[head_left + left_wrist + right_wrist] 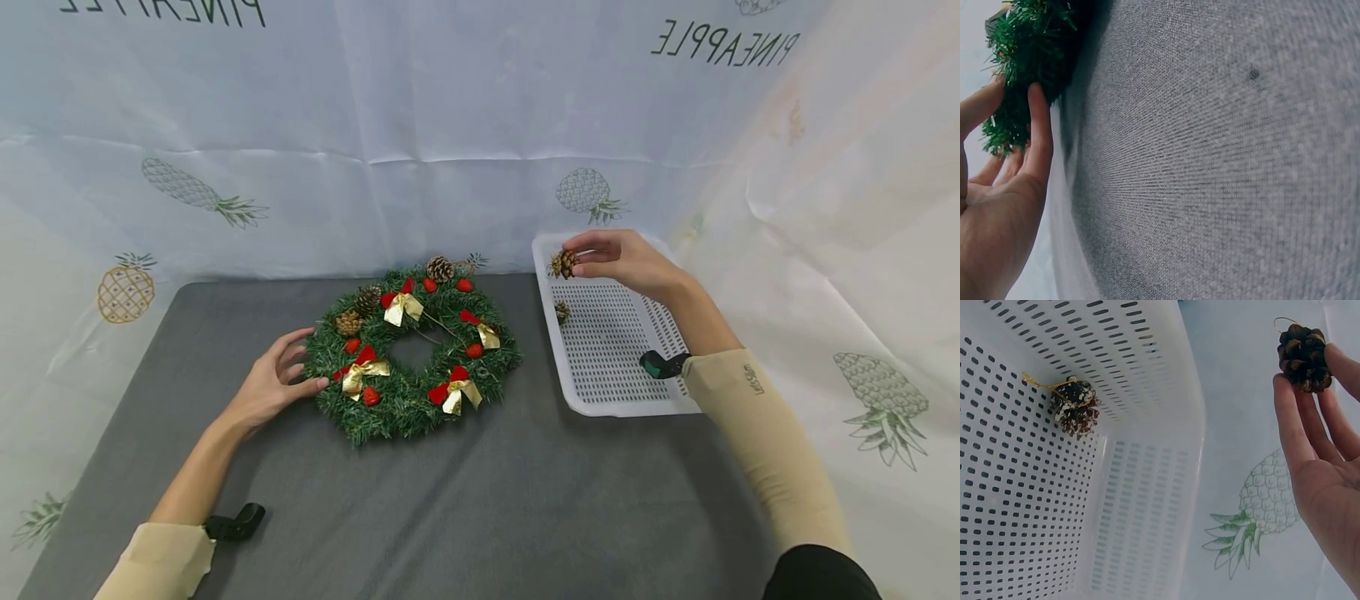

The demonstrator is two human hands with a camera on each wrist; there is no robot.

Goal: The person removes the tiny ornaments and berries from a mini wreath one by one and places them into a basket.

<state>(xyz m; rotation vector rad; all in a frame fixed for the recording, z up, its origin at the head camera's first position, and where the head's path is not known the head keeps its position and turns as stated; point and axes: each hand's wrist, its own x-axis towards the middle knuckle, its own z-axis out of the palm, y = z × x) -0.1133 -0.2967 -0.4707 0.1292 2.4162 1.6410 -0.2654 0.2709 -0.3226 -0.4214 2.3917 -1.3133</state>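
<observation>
A green wreath [412, 408] with red-and-gold bows, red berries and pinecones lies on the grey table. My left hand [270, 383] holds its left edge, thumb in front and fingers behind; the left wrist view shows the fingers around the green tips [1022, 56]. Over the back left of the white basket [573, 392], my right hand [626, 262] pinches a brown pinecone [564, 263] between thumb and fingertips. A thin gold loop tops this pinecone [1304, 357] in the right wrist view. Inside the basket lies another pinecone [1076, 406], white-tipped, with a gold string.
The perforated basket stands at the table's back right, beside the wreath. A pale cloth printed with pineapples hangs behind the table [450, 517] and along its sides. Dark straps with small devices sit on both wrists.
</observation>
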